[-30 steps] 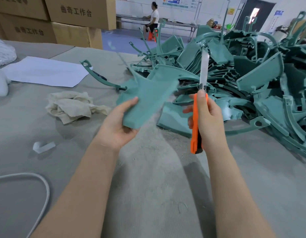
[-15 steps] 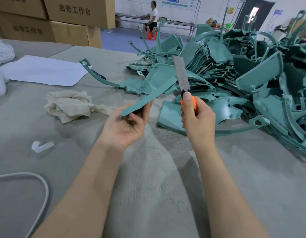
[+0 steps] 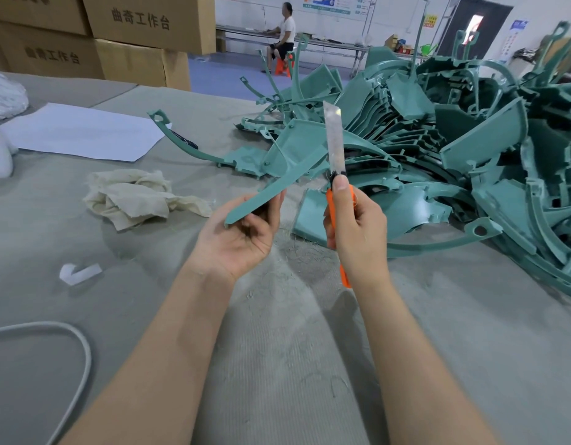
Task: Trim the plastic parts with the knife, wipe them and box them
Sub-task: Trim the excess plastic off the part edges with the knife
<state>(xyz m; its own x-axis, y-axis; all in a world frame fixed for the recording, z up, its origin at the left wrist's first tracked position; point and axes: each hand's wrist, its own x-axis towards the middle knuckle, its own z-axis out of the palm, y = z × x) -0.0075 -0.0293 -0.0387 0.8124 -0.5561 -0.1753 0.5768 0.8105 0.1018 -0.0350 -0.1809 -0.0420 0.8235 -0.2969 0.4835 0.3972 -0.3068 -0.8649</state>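
Teal plastic part (image 3: pixel 272 191) is held edge-on in the left hand (image 3: pixel 239 239), above the grey table (image 3: pixel 277 364). Its near end is pinched between thumb and curled fingers with the palm turned up. Its far end slants up and to the right, toward the knife (image 3: pixel 335 142).

The right hand (image 3: pixel 358 232) grips the knife by its orange handle, thumb laid along the top. The long blade is extended and points up and away. The foot of the blade is just beside the part's far end; I cannot tell whether they touch.

Behind both hands, a large pile of teal parts (image 3: pixel 454 162) covers the right side of the table. A crumpled cream cloth (image 3: pixel 133 197) lies to the left of the left hand, with a white sheet (image 3: pixel 85 133) beyond it. A small white scrap (image 3: pixel 80 273) lies nearer, and a white cable (image 3: pixel 82 354) curves in at the lower left. Cardboard boxes (image 3: pixel 139 33) are stacked at the far left.
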